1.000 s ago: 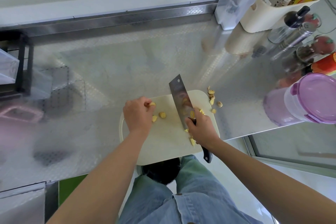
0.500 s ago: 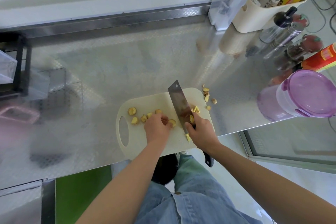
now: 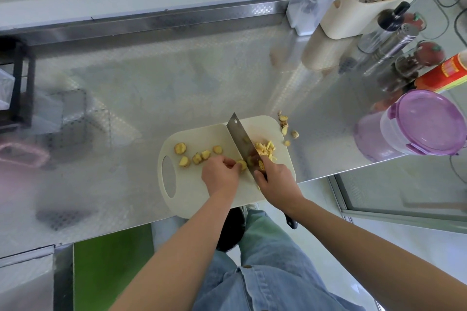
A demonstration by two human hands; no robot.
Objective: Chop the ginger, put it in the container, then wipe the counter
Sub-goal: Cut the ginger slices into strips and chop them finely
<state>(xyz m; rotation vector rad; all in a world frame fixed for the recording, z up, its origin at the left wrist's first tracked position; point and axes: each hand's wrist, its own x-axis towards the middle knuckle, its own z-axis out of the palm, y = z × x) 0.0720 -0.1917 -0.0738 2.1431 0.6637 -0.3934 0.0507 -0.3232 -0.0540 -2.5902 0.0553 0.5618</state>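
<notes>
Five ginger slices [image 3: 197,156] wait on the cutting board [image 3: 202,193] at nine o'clock of the cleaver [image 3: 238,137], which the right hand [image 3: 274,182] grips; the left hand [image 3: 221,174] pinches a sixth slice [image 3: 242,164] just beside the blade — fingertips best tucked back. Scraps [image 3: 284,124] lie on the counter [image 3: 177,83] at one o'clock — the container [image 3: 427,124] at three is lidded

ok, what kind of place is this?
Probably a home kitchen: an embossed stainless-steel counter, a cream plastic cutting board carrying yellow ginger slices and a steel cleaver, plus a steel shaker and a red plastic bottle at the right.
</notes>
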